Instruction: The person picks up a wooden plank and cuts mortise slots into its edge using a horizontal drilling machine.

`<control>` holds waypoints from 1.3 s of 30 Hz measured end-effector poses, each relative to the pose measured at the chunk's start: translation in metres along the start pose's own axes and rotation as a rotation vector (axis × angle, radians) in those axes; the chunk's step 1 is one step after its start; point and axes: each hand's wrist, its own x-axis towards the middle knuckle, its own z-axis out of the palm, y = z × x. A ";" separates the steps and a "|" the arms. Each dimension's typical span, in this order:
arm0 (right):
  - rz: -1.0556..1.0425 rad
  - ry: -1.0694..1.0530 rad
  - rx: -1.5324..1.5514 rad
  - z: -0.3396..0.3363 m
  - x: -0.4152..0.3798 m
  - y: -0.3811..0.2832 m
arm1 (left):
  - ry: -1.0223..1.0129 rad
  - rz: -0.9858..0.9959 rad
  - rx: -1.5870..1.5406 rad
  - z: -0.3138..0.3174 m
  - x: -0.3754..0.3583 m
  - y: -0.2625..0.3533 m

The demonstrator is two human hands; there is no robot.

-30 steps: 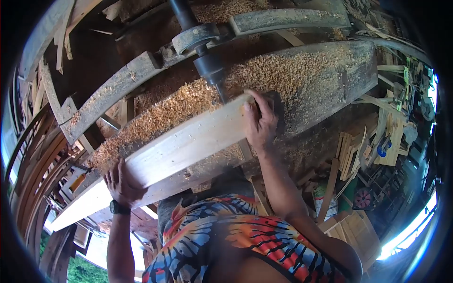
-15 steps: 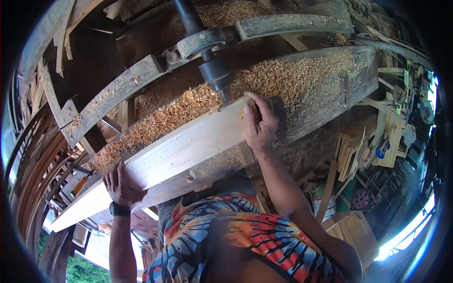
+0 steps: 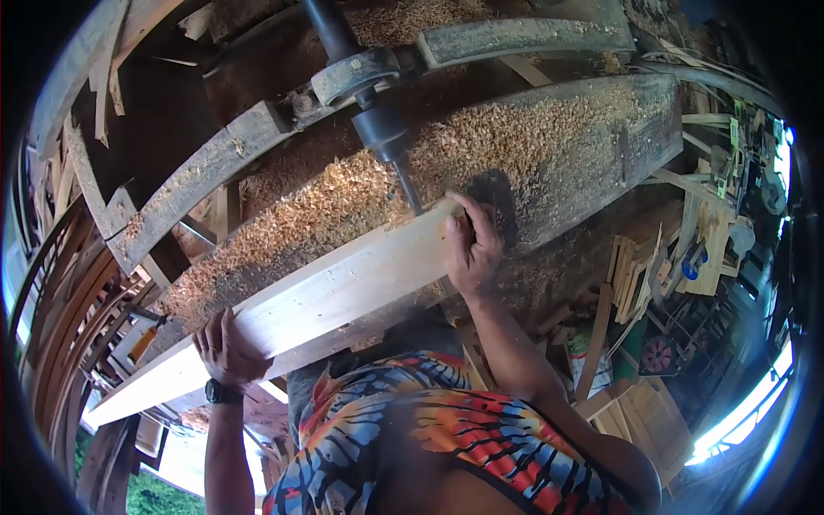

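Note:
A long pale wooden board (image 3: 343, 279) lies slanted across the bench in front of me. My left hand (image 3: 230, 350) grips it toward its left part, fingers over the far edge and a dark watch on the wrist. Near its right end, my right hand (image 3: 475, 245) holds the board, with thumb and fingers curled round the end. A dark drill chuck (image 3: 380, 129) points down at the board's far edge, just left of my right hand. Its thin drill bit (image 3: 407, 184) reaches that edge; whether the tip is in the wood cannot be seen.
Wood shavings (image 3: 343, 193) are heaped on the bench (image 3: 584, 189) behind the board. A curved wooden beam (image 3: 206, 172) runs beyond them, under the dark spindle shaft (image 3: 333, 34). Timber offcuts (image 3: 631, 275) lean at the right, and curved strips (image 3: 73, 309) stand at the left.
More of the drill bit shows now, and the board's far edge is a little farther from the chuck. Both hands keep their hold on the board. The view has shifted slightly.

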 end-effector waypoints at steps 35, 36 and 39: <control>-0.165 -0.014 -0.093 0.023 0.036 -0.006 | 0.002 -0.040 -0.005 -0.009 0.016 -0.013; -0.158 -0.020 -0.099 0.023 0.036 -0.006 | 0.004 -0.041 0.002 -0.009 0.015 -0.011; -0.142 -0.017 -0.091 0.019 0.029 -0.008 | 0.008 -0.031 0.009 -0.009 0.014 -0.009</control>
